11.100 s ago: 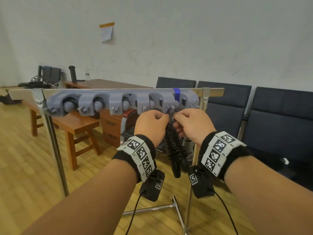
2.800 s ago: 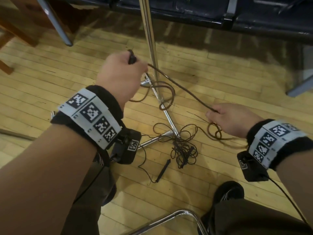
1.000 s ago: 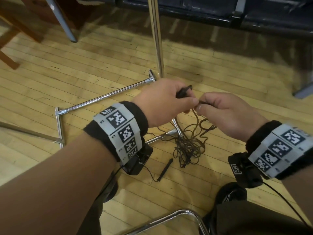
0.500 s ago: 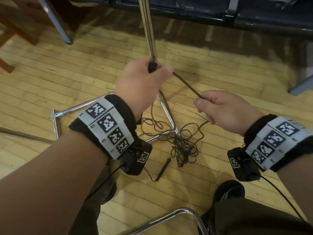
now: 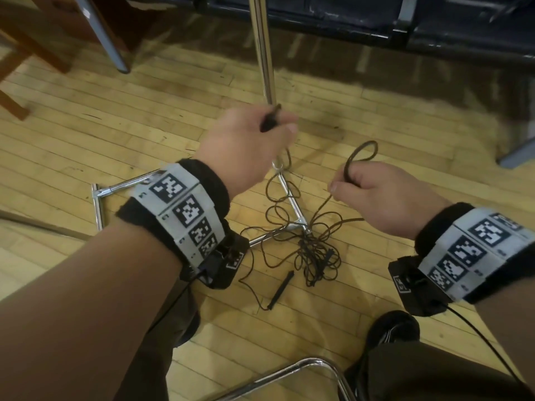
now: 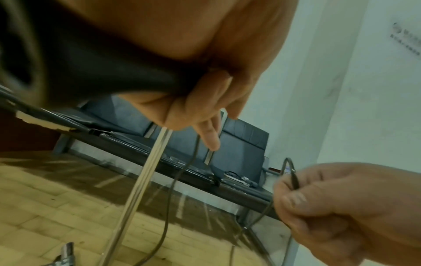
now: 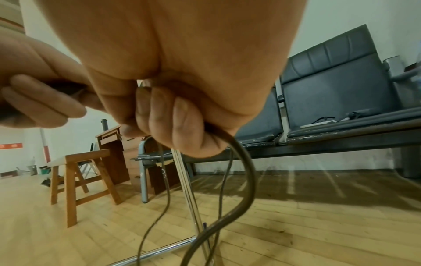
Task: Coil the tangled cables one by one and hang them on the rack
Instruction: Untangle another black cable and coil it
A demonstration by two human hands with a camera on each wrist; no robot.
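Note:
A thin dark cable (image 5: pixel 285 209) runs from a tangle (image 5: pixel 314 256) on the wooden floor up to both hands. My left hand (image 5: pixel 260 131) grips the cable's black plug end (image 5: pixel 270 118) in a fist, in front of the rack's chrome pole (image 5: pixel 265 53). My right hand (image 5: pixel 356 183) pinches a small loop (image 5: pixel 362 153) of the same cable, which sticks up above the fingers. In the right wrist view the fingers (image 7: pixel 177 122) curl round the cable (image 7: pixel 246 180). In the left wrist view the cable (image 6: pixel 180 172) hangs slack below my left hand. The rack's hooks are out of view.
The rack's chrome base bars (image 5: pixel 124 186) lie on the floor under the hands. A loose black plug (image 5: pixel 282 289) lies beside the tangle. Dark chairs (image 5: pixel 376 18) line the back, a wooden bench (image 5: pixel 17 53) stands at the left, and a chrome frame (image 5: pixel 289 371) curves near my shoe (image 5: pixel 393 328).
The stretch of cable that ran taut between my hands now hangs slack. A small loop has formed above my right hand. Both hands stay roughly where they were.

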